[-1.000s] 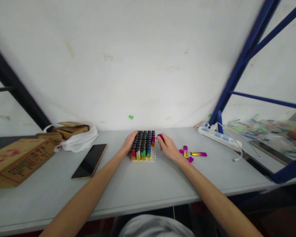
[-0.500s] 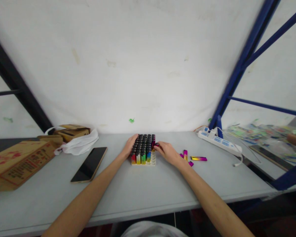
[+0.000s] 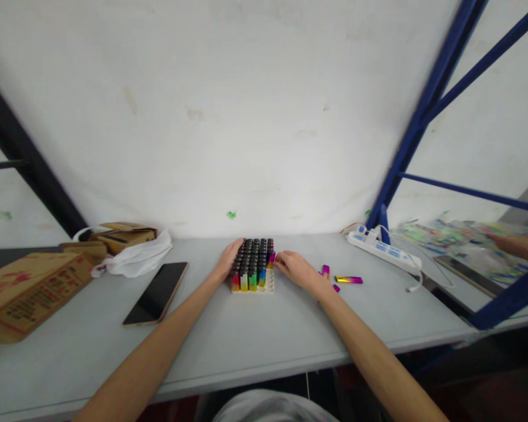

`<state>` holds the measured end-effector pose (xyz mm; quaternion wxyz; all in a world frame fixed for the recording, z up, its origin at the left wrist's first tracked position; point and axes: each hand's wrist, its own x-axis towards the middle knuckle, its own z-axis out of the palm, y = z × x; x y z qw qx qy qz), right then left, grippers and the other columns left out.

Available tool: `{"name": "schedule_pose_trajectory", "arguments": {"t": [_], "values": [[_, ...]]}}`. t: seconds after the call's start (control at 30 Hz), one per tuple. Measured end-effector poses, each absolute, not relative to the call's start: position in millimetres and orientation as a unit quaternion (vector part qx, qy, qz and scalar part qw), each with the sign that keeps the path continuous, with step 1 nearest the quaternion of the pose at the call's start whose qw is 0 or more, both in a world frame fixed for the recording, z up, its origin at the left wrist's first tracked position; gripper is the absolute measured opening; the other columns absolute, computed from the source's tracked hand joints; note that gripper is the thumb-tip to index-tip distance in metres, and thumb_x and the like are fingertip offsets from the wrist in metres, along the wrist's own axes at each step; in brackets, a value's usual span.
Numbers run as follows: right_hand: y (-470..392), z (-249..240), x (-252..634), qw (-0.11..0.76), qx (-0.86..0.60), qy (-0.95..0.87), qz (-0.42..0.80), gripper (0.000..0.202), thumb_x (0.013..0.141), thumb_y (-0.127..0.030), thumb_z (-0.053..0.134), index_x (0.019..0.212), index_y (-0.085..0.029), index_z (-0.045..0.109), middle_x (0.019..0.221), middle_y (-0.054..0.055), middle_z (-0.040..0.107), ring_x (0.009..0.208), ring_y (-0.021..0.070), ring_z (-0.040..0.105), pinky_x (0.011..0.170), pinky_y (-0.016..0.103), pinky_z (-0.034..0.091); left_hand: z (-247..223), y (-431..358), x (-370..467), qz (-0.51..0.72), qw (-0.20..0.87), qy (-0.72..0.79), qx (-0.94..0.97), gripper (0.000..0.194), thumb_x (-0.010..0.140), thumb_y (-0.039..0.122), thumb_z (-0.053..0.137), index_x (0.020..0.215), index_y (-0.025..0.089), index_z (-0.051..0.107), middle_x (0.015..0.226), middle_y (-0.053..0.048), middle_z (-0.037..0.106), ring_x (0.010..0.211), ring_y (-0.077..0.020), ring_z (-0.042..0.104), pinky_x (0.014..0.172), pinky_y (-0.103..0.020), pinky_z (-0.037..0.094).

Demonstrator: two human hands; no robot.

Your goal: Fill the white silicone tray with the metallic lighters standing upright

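A block of lighters with black tops and red, white, green and blue lower bodies stands upright in rows in a white tray. My left hand is curved against the block's left side, its fingertips at the far left corner. On the other side, my right hand has its fingers pinched at a purple-and-yellow lighter in the rightmost column. Bare tray slots show in front of that lighter. A few purple-and-yellow pieces lie loose right of my right hand.
A dark-screened phone lies to the left, beside a white plastic bag and cardboard boxes. At right are a power strip and blue frame posts. Another person's hand is over clutter at far right.
The lighter at my right fingertips has gone from a dark end showing in the pinch to standing in the right column. My left hand stays on the block; the view has shifted slightly.
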<state>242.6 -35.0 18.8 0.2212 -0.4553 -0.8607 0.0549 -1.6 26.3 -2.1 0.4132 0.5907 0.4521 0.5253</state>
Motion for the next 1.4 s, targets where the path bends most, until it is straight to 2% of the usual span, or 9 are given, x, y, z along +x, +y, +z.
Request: {"name": "schedule_pose_trajectory", "arguments": {"t": [0.13, 0.33, 0.47, 0.73, 0.93, 1.1, 1.2, 1.3, 1.4], "values": [[-36.3, 34.8, 294.2, 0.214, -0.487, -0.841, 0.095, 0.020, 0.094, -0.030, 0.059, 0.103, -0.016, 0.070, 0.085, 0.008, 0.070, 0.075, 0.0192, 0.063, 0.075, 0.031, 0.047, 0.2, 24.2, -1.2, 0.525, 0.407, 0.448, 0.598, 0.055, 0.075, 0.067, 0.055, 0.084, 0.015, 0.069, 0.095, -0.009, 0.075, 0.098, -0.0271, 0.062, 0.100, -0.039, 0.044], [-55.3, 49.7, 347.7, 0.152, -0.469, -0.856, 0.155, 0.029, 0.078, -0.031, 0.075, 0.105, -0.020, 0.075, 0.105, 0.010, 0.073, 0.095, 0.0260, 0.066, 0.087, 0.035, 0.048, -0.2, 22.2, -0.5, 0.526, 0.416, 0.446, 0.593, 0.057, 0.075, 0.069, 0.056, 0.086, 0.015, 0.070, 0.095, -0.009, 0.075, 0.100, -0.0276, 0.062, 0.102, -0.039, 0.043], [-53.9, 49.3, 340.2, 0.102, -0.443, -0.875, 0.165, 0.014, 0.077, -0.027, 0.073, 0.089, -0.019, 0.076, 0.096, 0.010, 0.074, 0.093, 0.0259, 0.066, 0.087, 0.034, 0.047, -2.1, 23.5, -1.3, 0.529, 0.416, 0.437, 0.598, 0.057, 0.076, 0.068, 0.056, 0.087, 0.014, 0.070, 0.096, -0.009, 0.075, 0.099, -0.0269, 0.062, 0.101, -0.038, 0.043], [-50.6, 57.5, 325.2, 0.314, -0.446, -0.796, 0.263, 0.041, 0.092, -0.054, 0.054, 0.111, -0.019, 0.064, 0.075, 0.002, 0.068, 0.066, 0.0162, 0.061, 0.063, 0.027, 0.046, 0.0, 22.8, -1.3, 0.523, 0.419, 0.435, 0.602, 0.056, 0.078, 0.066, 0.055, 0.088, 0.013, 0.069, 0.096, -0.009, 0.075, 0.099, -0.0264, 0.062, 0.102, -0.038, 0.042], [-35.9, 49.2, 293.7, 0.472, -0.426, -0.699, 0.329, 0.040, 0.084, -0.058, 0.063, 0.085, -0.018, 0.066, 0.076, 0.001, 0.064, 0.069, 0.0144, 0.054, 0.066, 0.027, 0.043, -0.3, 23.2, -0.6, 0.526, 0.413, 0.440, 0.600, 0.053, 0.077, 0.065, 0.054, 0.085, 0.015, 0.068, 0.091, -0.007, 0.075, 0.095, -0.0256, 0.061, 0.097, -0.037, 0.044], [-29.9, 47.4, 259.9, 0.478, -0.364, -0.644, 0.474, 0.044, 0.087, -0.064, 0.054, 0.086, -0.021, 0.054, 0.079, 0.000, 0.060, 0.067, 0.0133, 0.056, 0.064, 0.027, 0.046, -3.8, 26.3, -1.2, 0.530, 0.408, 0.434, 0.604, 0.050, 0.079, 0.063, 0.053, 0.083, 0.015, 0.066, 0.090, -0.007, 0.074, 0.093, -0.0246, 0.061, 0.097, -0.036, 0.044], [-32.3, 42.0, 243.9, 0.474, -0.327, -0.633, 0.517, 0.039, 0.090, -0.062, 0.051, 0.093, -0.023, 0.050, 0.066, -0.006, 0.051, 0.054, 0.0105, 0.048, 0.055, 0.024, 0.040, -4.1, 26.6, -1.5, 0.531, 0.413, 0.431, 0.602, 0.050, 0.079, 0.062, 0.053, 0.084, 0.015, 0.066, 0.091, -0.007, 0.074, 0.093, -0.0248, 0.061, 0.098, -0.037, 0.044], [-33.8, 31.2, 234.7, 0.468, -0.358, -0.624, 0.513, 0.039, 0.090, -0.063, 0.049, 0.088, -0.024, 0.047, 0.056, -0.010, 0.033, 0.044, 0.0085, 0.029, 0.046, 0.022, 0.026, -3.5, 26.3, -1.8, 0.532, 0.402, 0.435, 0.605, 0.051, 0.078, 0.064, 0.054, 0.084, 0.015, 0.067, 0.093, -0.008, 0.074, 0.096, -0.0257, 0.061, 0.098, -0.037, 0.044], [-34.1, 19.1, 230.9, 0.479, -0.421, -0.646, 0.420, 0.044, 0.089, -0.063, 0.047, 0.075, -0.022, 0.045, 0.056, -0.008, 0.033, 0.047, 0.0094, 0.030, 0.047, 0.024, 0.024, -3.7, 26.8, -2.3, 0.531, 0.389, 0.439, 0.612, 0.053, 0.079, 0.065, 0.052, 0.084, 0.015, 0.068, 0.093, -0.008, 0.075, 0.098, -0.0258, 0.061, 0.098, -0.036, 0.045]]}}
